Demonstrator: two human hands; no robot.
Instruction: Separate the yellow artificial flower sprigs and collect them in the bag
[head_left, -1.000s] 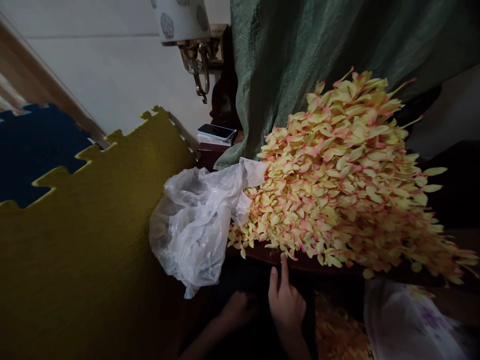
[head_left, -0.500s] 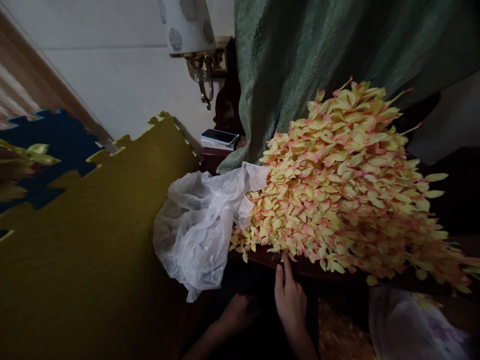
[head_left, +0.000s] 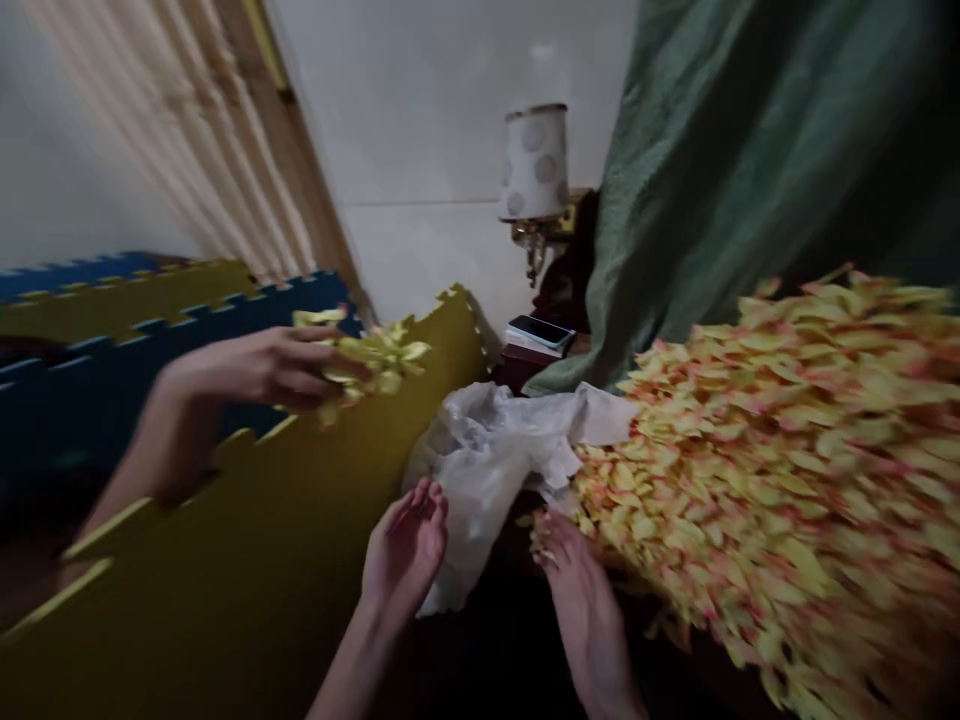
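Note:
My left hand [head_left: 405, 550] is raised before the white plastic bag [head_left: 480, 440], its fingers half curled, the palm turned to the right and nothing in it. At the near left edge of a big heap of yellow, pink-tipped flower pieces [head_left: 735, 480] is my right hand [head_left: 581, 590]. Its slightly blurred fingers curl against a few small flower pieces [head_left: 538, 540]. The crumpled bag touches the heap's left end. From the left, another person's hand [head_left: 277, 365] reaches over the foam mat, holding a bunch of yellow flower pieces [head_left: 382, 355].
A yellow foam mat panel [head_left: 247, 560] stands at the left, with blue panels [head_left: 97, 400] behind it. A phone [head_left: 540, 330] lies on a small stack beyond the bag. The green curtain [head_left: 690, 180] hangs behind the heap, near a wall lamp [head_left: 534, 165].
The view has swung left and up. My left hand has risen and its fingers have loosened; my right hand's pointing finger has curled in. The other person's hand has come in with flower pieces.

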